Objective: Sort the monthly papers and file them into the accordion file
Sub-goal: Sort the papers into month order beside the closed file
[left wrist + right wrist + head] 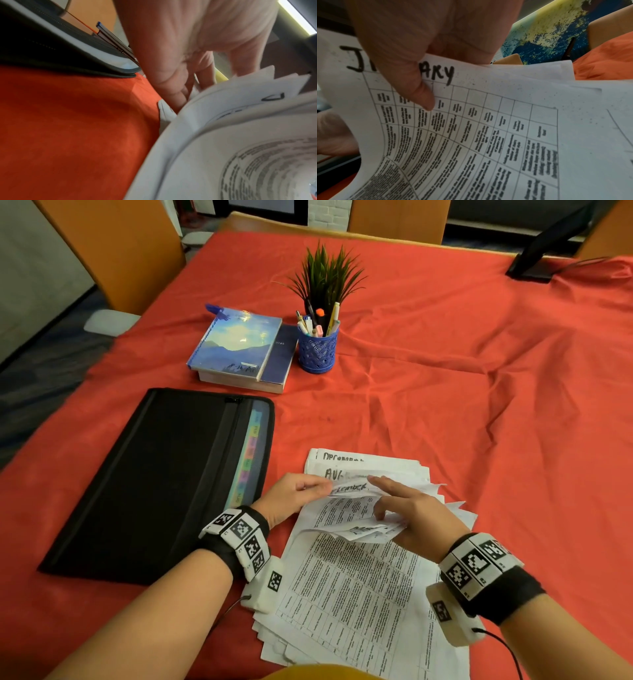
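While the accordion file [161, 484] lies zipped at nine o'clock on the desk [479, 392], left hand [294, 494] and right hand [407, 511] pinch unsorted papers [359, 587]; filing seems unstarted.

The head view is evenly and warmly lit from overhead, with soft, short shadows under the hands and beside the pen cup [318, 350]. The red cloth on the surface [462, 378] looks saturated; a patch of glare sits on the glossy book cover [239, 337]. Straight lines bow toward the frame edges — wide-angle distortion — and the handwriting on the papers [359, 577] is smeared. The left wrist view is dimmer and soft throughout, the left hand [188, 40] blurred, with a bright strip of light at the upper right. The right wrist view is grainy, the right hand [419, 47] out of focus, the print sharper but curved.
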